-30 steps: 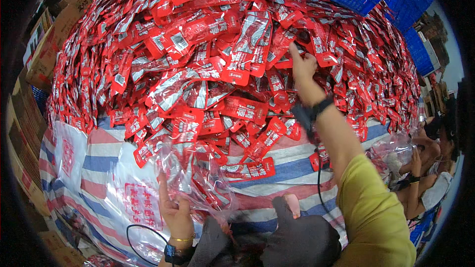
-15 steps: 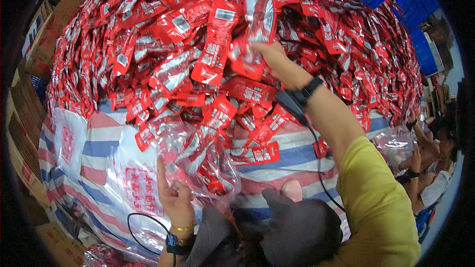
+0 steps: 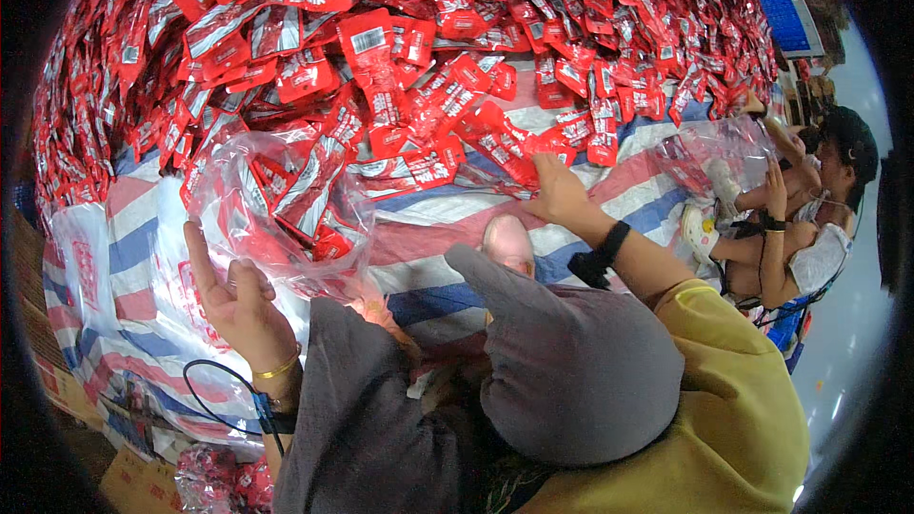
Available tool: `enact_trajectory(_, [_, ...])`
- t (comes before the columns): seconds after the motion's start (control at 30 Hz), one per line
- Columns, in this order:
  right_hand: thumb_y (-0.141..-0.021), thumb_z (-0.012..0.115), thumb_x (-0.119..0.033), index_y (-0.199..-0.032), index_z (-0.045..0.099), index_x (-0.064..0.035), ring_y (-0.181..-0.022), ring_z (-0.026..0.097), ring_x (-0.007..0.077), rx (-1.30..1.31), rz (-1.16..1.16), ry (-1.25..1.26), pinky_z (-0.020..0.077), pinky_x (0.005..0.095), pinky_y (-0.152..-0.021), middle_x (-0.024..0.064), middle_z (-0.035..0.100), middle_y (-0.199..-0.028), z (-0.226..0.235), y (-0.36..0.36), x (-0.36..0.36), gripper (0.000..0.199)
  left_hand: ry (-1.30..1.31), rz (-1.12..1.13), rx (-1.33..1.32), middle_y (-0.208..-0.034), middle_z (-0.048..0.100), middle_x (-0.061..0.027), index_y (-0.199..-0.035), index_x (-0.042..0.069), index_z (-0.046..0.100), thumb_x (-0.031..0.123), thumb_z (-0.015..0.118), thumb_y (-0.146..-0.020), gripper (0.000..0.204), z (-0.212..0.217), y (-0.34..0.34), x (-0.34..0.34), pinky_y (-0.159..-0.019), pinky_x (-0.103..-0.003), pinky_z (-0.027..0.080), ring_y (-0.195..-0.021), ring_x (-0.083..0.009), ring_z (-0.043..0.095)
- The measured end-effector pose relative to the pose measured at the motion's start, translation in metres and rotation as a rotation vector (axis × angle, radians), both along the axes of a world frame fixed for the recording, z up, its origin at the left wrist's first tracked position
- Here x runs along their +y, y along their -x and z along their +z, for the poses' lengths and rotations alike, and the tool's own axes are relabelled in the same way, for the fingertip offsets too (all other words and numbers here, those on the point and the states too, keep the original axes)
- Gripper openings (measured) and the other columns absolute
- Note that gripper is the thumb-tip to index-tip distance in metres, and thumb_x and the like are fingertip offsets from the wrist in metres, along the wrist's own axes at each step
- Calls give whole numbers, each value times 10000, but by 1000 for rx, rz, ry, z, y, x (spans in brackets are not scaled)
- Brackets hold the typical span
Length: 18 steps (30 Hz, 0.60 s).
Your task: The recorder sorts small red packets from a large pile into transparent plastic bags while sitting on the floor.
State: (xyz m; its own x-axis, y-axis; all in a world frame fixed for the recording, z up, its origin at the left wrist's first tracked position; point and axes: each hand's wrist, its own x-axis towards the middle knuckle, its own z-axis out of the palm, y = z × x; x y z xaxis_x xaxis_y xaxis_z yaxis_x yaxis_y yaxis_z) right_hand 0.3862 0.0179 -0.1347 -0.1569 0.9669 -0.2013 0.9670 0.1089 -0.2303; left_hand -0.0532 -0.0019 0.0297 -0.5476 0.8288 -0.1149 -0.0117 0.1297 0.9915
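Note:
A clear plastic bag (image 3: 357,228), partly filled with red packets (image 3: 319,192), lies before me on the striped sheet. My left hand (image 3: 238,305) is beside the bag's left rim, index finger stretched out along it and the other fingers bent; nothing shows in its grasp. My right hand (image 3: 564,195) is low over the near edge of the packet pile, thumb and fingers apart. Its fingertips are close to a red packet (image 3: 505,145) and perhaps touch it. More red and silver packets (image 3: 371,48) are heaped beyond both hands.
Red, white and blue striped sheeting (image 3: 419,238) lies under the pile. My shoe (image 3: 507,240) and dark-clothed knees are at the front. At right sits another person (image 3: 795,219) with a clear bag (image 3: 728,145). A blue crate (image 3: 776,9) stands far right, and a cable (image 3: 190,390) loops near my left wrist.
My right hand has come back from the middle of the heap to its near edge, without the packets it was touching there. The view has shifted; my left hand stays by the bag.

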Motion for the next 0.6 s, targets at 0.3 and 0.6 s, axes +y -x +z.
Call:
enact_trajectory(0.3, [-624, 933, -475, -1371, 525, -51, -1285, 547, 426, 287, -82, 104, 456, 503, -1061, 299, 557, -1360, -26, -17, 32, 951, 45, -21, 50, -1596, 456, -55, -1583, 31, 370, -23, 550, -893, 715, -7, -24, 4, -506, -187, 335, -591, -6, 367])
enact_trajectory(0.6, [-567, 966, -437, -1383, 488, -38, -1272, 551, 441, 121, -88, 137, 464, 513, -1045, 262, 551, -1378, -5, -4, 39, 1026, 4, 5, 56, -1560, 500, -57, -1578, 39, 385, -51, 526, -874, 724, -14, -38, 15, -519, -182, 359, -592, -10, 386])
